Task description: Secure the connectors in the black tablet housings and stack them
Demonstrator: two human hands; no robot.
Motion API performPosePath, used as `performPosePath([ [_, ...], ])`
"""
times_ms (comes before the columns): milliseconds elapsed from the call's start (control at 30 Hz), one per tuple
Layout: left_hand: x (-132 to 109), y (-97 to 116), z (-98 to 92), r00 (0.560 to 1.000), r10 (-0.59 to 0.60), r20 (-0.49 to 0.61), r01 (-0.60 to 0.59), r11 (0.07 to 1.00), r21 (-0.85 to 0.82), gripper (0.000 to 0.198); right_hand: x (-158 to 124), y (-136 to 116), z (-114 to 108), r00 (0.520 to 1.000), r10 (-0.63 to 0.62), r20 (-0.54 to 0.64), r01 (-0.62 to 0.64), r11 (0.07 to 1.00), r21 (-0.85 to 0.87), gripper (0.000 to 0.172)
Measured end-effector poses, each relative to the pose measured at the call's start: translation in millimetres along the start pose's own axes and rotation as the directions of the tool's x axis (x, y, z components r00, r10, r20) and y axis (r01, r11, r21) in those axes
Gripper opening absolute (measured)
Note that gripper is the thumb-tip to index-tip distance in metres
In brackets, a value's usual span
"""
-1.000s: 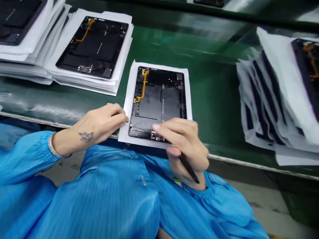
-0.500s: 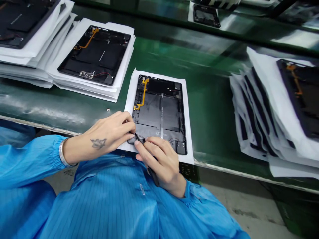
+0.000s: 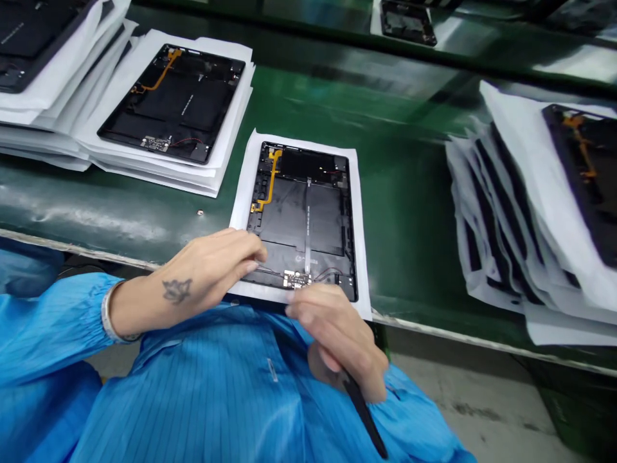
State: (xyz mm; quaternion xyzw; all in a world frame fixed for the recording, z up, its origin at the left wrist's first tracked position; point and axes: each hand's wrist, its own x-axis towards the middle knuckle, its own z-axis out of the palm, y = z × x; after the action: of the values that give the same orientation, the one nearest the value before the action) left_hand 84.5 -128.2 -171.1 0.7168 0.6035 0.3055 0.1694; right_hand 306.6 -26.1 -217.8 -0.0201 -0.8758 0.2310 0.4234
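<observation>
In front of me lies an open tablet housing with its black inside facing up. An orange ribbon cable runs down its left side, and a small circuit board sits by the near edge with thin wires. My left hand rests over the near left corner, fingers stretched and thumb slightly apart, nothing visible between them. Close to the near edge, my right hand, blurred by motion, is closed around black tweezers; their wide end points toward me, and their tips are hidden.
White sheets lie beneath the housing. Stacks of paper with other tablet housings stand left, and another stack stands right. A tiny metal piece lies on the green bench. A further device is on the shelf.
My right hand has drawn back toward me and right with the tweezers, uncovering the circuit board. My left hand's fingers have loosened from their pinch at the wires.
</observation>
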Motion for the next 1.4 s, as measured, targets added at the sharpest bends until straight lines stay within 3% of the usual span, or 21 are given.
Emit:
performPosePath([
  [67,1.1,4.5,-1.7,0.993,-0.122,0.003,0.121,0.984,-0.134,0.013,8.3,-2.9,0.8,0.999,0.008,-0.036,-0.011,0.997,-0.073,0.031],
  [167,3.5,8.6,-2.1,0.968,-0.241,0.062,0.249,0.922,-0.298,0.023,27.3,-6.7,7.3,0.993,0.105,0.047,-0.092,0.968,-0.232,0.02],
  [233,4.5,9.7,-1.2,0.963,-0.26,0.073,0.269,0.901,-0.34,0.027,37.9,-8.1,12.3,0.982,0.143,0.121,-0.103,0.951,-0.292,0.013],
  [400,2.7,11.4,0.0,0.965,-0.254,0.061,0.261,0.914,-0.311,0.036,48.3,-9.4,21.0,0.974,0.147,0.174,-0.094,0.955,-0.281,0.028],
  [500,-1.2,10.9,0.6,0.96,-0.28,-0.009,0.268,0.928,-0.259,0.04,49.9,-8.3,25.2,0.972,0.131,0.195,-0.073,0.958,-0.277,0.031],
  [600,-7.4,8.7,2.5,0.95,-0.242,-0.198,0.208,0.962,-0.177,0.036,50.2,-5.6,28.8,0.971,0.133,0.199,-0.077,0.961,-0.265,0.027],
  [700,-14.3,7.4,4.4,0.932,-0.158,-0.326,0.151,0.987,-0.049,0.013,49.8,-3.4,30.6,0.971,0.153,0.185,-0.105,0.964,-0.246,0.022],
  [1000,-17.7,9.9,9.6,0.943,-0.074,-0.325,0.088,0.996,0.029,0.008,48.7,-2.2,31.0,0.973,0.151,0.176,-0.104,0.962,-0.252,0.023],
  [1400,-11.4,13.2,6.7,0.957,-0.054,-0.285,0.086,0.991,0.1,0.005,49.4,-1.6,31.2,0.977,0.127,0.17,-0.08,0.964,-0.255,0.025],
])
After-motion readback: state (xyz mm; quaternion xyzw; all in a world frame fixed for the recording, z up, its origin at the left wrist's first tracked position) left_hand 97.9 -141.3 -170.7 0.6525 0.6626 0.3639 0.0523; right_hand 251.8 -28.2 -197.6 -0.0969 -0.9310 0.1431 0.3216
